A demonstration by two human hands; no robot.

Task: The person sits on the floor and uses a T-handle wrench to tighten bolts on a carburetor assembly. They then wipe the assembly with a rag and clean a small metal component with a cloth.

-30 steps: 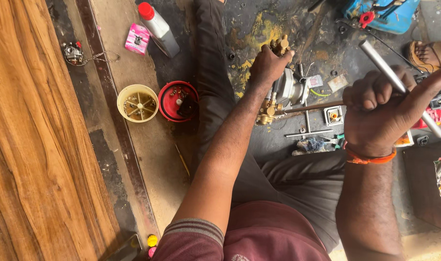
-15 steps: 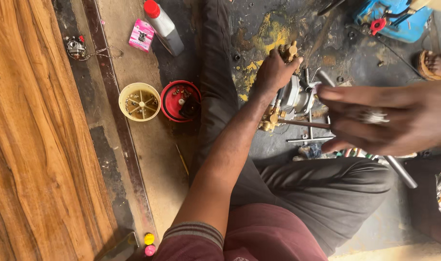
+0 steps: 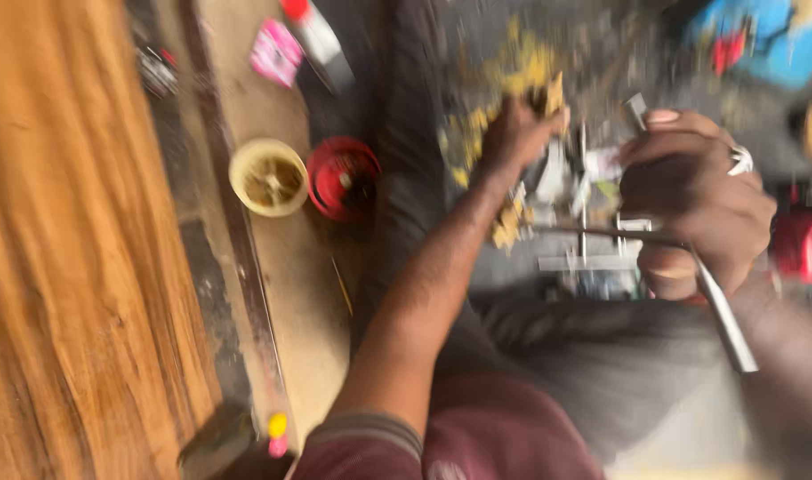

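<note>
A metal rod is gripped in the closed right hand. A yellowish lump, apparently, is clutched by the left hand, near the cluttered floor's edge.

Metal, wood and plastic at a floor bench, picture blurred.

Right hand gripped a smooth grey metal tube, dull sheen; a bright metal ring on one finger. Left hand lay on a shiny metal part caked with rough yellowish crumbs. Wood board looked smooth, grained, satin. Glossy red plastic cup; matt cream cup. Trousers were matt grey cloth.
</note>
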